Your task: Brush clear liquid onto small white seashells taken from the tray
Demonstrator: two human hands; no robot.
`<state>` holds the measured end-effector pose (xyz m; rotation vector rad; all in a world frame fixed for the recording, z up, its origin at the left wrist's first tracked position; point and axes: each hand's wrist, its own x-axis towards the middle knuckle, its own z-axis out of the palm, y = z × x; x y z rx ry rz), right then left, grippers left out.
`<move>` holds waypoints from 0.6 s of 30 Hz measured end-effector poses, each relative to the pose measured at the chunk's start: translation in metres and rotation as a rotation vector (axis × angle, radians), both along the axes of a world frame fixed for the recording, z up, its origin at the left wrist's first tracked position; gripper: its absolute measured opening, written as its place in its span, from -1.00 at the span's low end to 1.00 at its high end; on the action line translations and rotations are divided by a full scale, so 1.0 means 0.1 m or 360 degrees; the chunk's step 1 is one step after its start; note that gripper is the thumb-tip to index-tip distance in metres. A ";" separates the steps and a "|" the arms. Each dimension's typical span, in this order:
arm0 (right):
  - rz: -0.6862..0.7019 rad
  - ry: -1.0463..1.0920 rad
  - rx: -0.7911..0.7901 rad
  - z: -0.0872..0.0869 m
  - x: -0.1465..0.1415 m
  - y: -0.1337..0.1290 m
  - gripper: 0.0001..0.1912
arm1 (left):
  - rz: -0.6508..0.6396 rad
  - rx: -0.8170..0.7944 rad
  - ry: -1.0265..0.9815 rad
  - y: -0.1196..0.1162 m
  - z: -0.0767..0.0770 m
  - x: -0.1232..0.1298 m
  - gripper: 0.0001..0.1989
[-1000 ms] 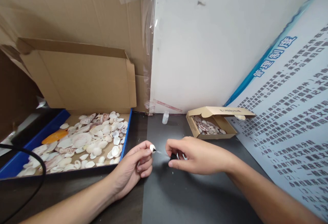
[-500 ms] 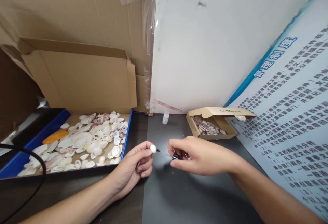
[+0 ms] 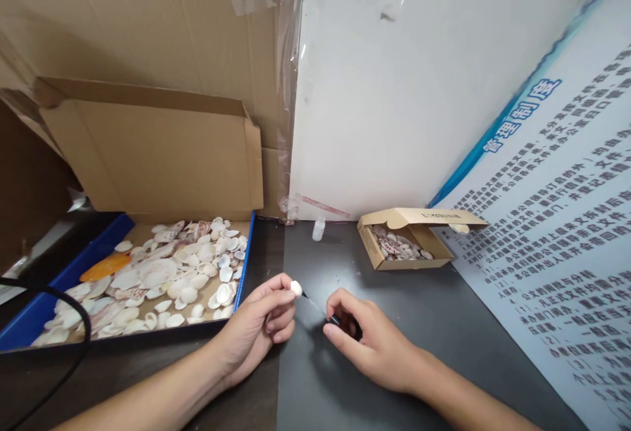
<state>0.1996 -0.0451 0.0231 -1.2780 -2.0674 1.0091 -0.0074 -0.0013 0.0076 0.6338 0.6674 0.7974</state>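
Between the thumb and forefinger of my left hand (image 3: 266, 319) is a small white seashell (image 3: 296, 288). My right hand (image 3: 367, 336) is closed around the black cap of a thin applicator brush (image 3: 333, 319). From the cap a clear stem runs up and left, and its dark tip is at the shell's right edge; whether it touches is hard to tell. A small whitish bottle (image 3: 319, 228) stands uncapped-looking on the dark table beyond my hands.
At left, a blue-sided cardboard box (image 3: 250, 240) with a raised lid holds many shells and an orange one. A small cardboard box (image 3: 404, 264) of shells sits back right. A black cable (image 3: 85, 326) curves at far left; a white panel (image 3: 365, 89) rises behind.
My right hand has dropped lower and turned, so the brush now slants upward to the shell. My left hand keeps the shell in nearly the same place.
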 end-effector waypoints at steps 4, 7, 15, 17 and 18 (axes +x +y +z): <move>-0.0003 -0.0005 0.0216 -0.10 0.01 -0.02 -0.93 | -0.0026 -0.0002 -0.0010 0.01 -0.01 0.00 -0.79; 0.0008 -0.0011 0.0296 -0.12 0.00 -0.02 -0.93 | -0.0036 -0.0009 -0.0018 0.02 -0.03 -0.01 -0.79; -0.0013 -0.0043 0.0452 -0.11 0.02 -0.05 -0.95 | -0.0064 0.0005 0.0010 0.02 -0.03 -0.02 -0.81; -0.0012 -0.0051 0.0462 -0.11 0.02 -0.05 -0.95 | -0.0070 0.0006 0.0013 0.02 -0.03 -0.02 -0.80; -0.0013 -0.0061 0.0448 -0.11 0.01 -0.05 -0.96 | -0.0071 0.0010 0.0011 0.02 -0.03 -0.02 -0.80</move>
